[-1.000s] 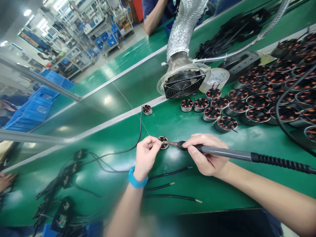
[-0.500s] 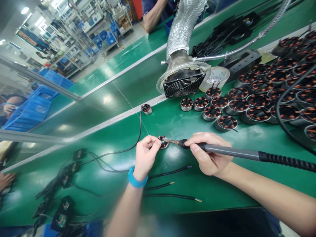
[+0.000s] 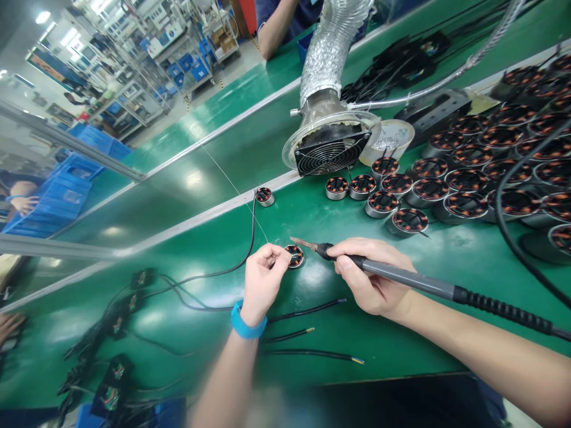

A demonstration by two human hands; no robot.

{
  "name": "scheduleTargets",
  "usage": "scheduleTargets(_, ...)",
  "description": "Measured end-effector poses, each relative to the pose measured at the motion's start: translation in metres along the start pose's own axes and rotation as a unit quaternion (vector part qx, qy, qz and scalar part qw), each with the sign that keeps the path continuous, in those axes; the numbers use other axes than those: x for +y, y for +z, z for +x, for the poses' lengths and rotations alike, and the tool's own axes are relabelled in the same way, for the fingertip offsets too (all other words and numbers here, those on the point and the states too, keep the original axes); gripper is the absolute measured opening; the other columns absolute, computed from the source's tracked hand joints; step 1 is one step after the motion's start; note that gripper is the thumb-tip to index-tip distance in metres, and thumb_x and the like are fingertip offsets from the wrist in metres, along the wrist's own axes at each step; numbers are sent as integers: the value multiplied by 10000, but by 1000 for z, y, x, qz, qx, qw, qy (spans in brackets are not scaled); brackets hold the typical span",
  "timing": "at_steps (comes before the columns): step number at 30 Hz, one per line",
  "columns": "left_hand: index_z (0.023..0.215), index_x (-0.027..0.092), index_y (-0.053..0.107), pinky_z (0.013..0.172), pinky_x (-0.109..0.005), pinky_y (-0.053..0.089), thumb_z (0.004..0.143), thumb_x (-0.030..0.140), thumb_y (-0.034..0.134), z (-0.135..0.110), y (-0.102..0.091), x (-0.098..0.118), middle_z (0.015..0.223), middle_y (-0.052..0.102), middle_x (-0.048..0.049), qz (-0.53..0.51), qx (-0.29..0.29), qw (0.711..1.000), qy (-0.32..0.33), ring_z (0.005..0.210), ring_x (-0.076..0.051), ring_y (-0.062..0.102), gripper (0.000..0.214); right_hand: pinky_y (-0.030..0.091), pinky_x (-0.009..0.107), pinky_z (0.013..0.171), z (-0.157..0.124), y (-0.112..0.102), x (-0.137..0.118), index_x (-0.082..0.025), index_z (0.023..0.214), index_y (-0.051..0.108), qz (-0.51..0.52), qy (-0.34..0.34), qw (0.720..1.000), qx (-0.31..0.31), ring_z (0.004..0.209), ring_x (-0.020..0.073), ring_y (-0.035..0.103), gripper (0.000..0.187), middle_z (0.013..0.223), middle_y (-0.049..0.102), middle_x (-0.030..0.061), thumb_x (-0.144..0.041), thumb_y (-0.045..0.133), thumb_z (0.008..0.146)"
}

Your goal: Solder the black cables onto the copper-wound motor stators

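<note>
My left hand [image 3: 263, 282], with a blue wristband, is pinched on a thin black wire at a small round motor stator [image 3: 295, 257] with copper windings lying on the green bench [image 3: 312, 220]. My right hand [image 3: 372, 276] grips a grey soldering iron [image 3: 401, 280]. The iron's tip is raised a little above and behind the stator, not touching it. The iron's black cable runs off to the right. The black wire [image 3: 252, 238] curves away from the left hand to another stator [image 3: 264, 196] by the bench's white strip.
A fume extractor fan [image 3: 332, 151] on a silver duct stands behind. Many wound stators [image 3: 468, 172] crowd the right side. Three loose wires [image 3: 307, 333] lie near my wrists. Black parts with cables [image 3: 116, 333] lie at the left. Another person's arm [image 3: 276, 24] rests at the far side.
The soldering iron's tip has lifted off the stator and drawn slightly up and back. My left hand has kept its pinch at the stator.
</note>
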State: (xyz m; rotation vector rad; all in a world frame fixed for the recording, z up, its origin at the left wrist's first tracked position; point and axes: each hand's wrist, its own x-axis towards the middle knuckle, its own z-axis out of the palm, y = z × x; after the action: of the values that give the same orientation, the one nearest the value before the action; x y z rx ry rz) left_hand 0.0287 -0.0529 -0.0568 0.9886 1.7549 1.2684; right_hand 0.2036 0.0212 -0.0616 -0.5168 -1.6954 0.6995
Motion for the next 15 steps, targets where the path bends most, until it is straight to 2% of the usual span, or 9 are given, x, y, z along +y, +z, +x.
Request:
scheduleTargets(4, 721, 153, 624, 615, -224, 399, 844, 318, 676, 0, 0, 1, 657, 571, 15, 0, 1, 1000, 6, 608, -97, 485, 213, 574, 259, 625, 4, 6, -1, -215, 1012, 671, -31, -14, 999, -33, 639, 138, 670, 162, 788, 725, 12, -124, 574, 920)
scheduleTargets(9, 758, 152, 630, 636, -224, 421, 853, 302, 675, 0, 1, 1, 695, 601, 6, -7, 3, 1000, 29, 652, -110, 535, 184, 594, 278, 751, 1, 19, 9, -219, 1173, 658, -34, -35, 997, -59, 814, 158, 680, 259, 965, 689, 66, -124, 577, 945)
scheduleTargets(15, 786, 163, 648, 670, -238, 448, 893, 262, 640, -3, 1, 0, 762, 599, -13, 59, 37, 991, 113, 712, -131, 568, 146, 595, 297, 871, -3, 28, 18, -270, 1336, 566, -7, -8, 992, -128, 988, 174, 675, 405, 1147, 599, 86, -108, 529, 967)
